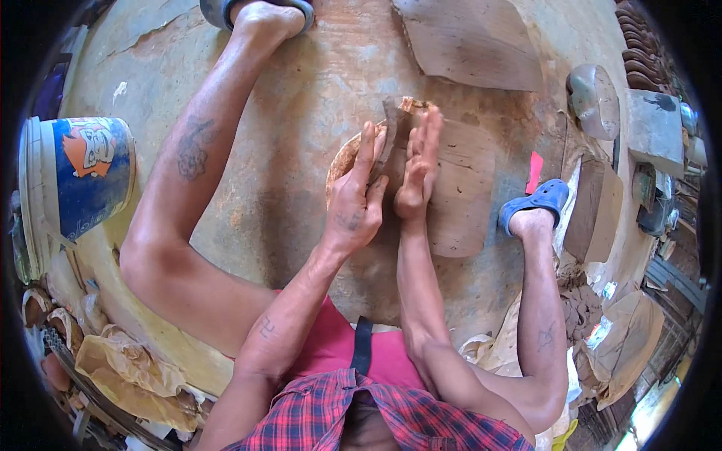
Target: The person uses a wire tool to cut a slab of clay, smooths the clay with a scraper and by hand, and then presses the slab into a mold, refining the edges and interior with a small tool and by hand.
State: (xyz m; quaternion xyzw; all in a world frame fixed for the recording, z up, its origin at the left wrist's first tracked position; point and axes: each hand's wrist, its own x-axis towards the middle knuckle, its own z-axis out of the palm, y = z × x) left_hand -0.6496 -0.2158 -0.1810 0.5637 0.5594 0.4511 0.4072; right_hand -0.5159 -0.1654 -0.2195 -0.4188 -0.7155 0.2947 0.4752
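Hands at work on wet clay, seated on the floor, legs spread wide. Left hand (353,207) has fingers stretched up the near-left face of a clay slab (397,124); right hand (417,169) lies flat, fingers together, against its right face. The two palms press toward each other with the slab between them.

Step in hand, by my reading: squeezing and smoothing an upright piece into shape. Next move likely calls for even pressure from both sides, so the thin wall does not buckle or tear.

The slab stands on edge, grey-brown, damp-looking, top edge ragged and paler. It sits over a round tan disc (342,161), on a flat clay sheet (459,203) spread over the floor.

Just right, a foot in a blue sandal (541,199). Further out: another clay sheet (470,41) at top, a blue-and-white bucket (79,180) far left, a grey mould-like lump (594,98) upper right.
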